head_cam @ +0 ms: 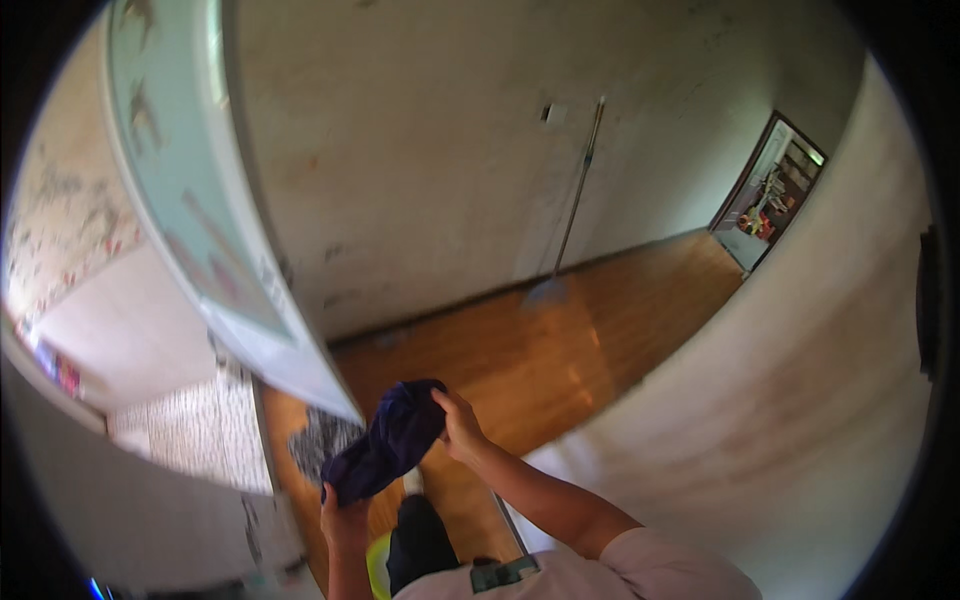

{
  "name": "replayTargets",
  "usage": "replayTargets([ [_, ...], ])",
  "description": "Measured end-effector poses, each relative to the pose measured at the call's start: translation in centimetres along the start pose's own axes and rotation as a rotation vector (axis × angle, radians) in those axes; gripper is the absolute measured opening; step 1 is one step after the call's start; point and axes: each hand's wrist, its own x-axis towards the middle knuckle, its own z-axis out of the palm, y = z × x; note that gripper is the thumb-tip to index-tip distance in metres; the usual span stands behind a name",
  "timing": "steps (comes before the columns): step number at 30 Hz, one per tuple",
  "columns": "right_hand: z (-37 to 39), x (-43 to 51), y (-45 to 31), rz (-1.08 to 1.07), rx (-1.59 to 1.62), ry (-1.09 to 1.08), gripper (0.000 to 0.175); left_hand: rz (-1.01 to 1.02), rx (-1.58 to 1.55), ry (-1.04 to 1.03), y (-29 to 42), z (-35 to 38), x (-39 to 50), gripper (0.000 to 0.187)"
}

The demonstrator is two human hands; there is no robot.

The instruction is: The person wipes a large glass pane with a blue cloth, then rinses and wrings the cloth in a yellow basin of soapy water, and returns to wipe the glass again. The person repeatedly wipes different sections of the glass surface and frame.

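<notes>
A dark purple cloth is stretched between my two hands in front of my body. At its lower left end my left hand grips it with the thumb on top. My right hand pinches the upper right end. The cloth is bunched and looks twisted along its length. Just behind it, on the floor, lies a grey patterned mat or cloth, partly hidden by the purple one. Below, between my left forearm and my dark-trousered leg, shows part of a yellow-green basin.
A door with a frosted glass panel stands at the left. A long-handled mop leans on the stained wall. Wooden flooring runs towards a far doorway. A pale wall rises close on my right.
</notes>
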Motion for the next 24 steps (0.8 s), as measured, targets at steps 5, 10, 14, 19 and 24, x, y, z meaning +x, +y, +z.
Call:
replayTargets([
  [5,2.5,12.9,-11.0,-0.045,0.193,0.036,0.043,-0.255,0.886,0.152,0.8,7.6,19.3,0.043],
  [10,2.3,14.4,-20.7,-0.04,0.252,-0.111,0.035,-0.185,1.358,-0.416,-2.8,19.6,30.7,0.065],
  [14,2.1,16.2,-25.6,-0.103,0.077,-0.084,0.026,-0.743,0.673,-0.555,-10.7,26.9,35.9,0.082],
  [19,-0.3,19.1,-31.5,-0.447,-0.336,-0.063,0.027,-0.824,0.391,-0.471,-16.9,34.2,43.0,0.052],
  [24,-6.3,21.2,-39.0,-0.563,0.043,0.199,0.026,-0.584,0.5,-0.723,-20.6,40.5,47.2,0.041],
])
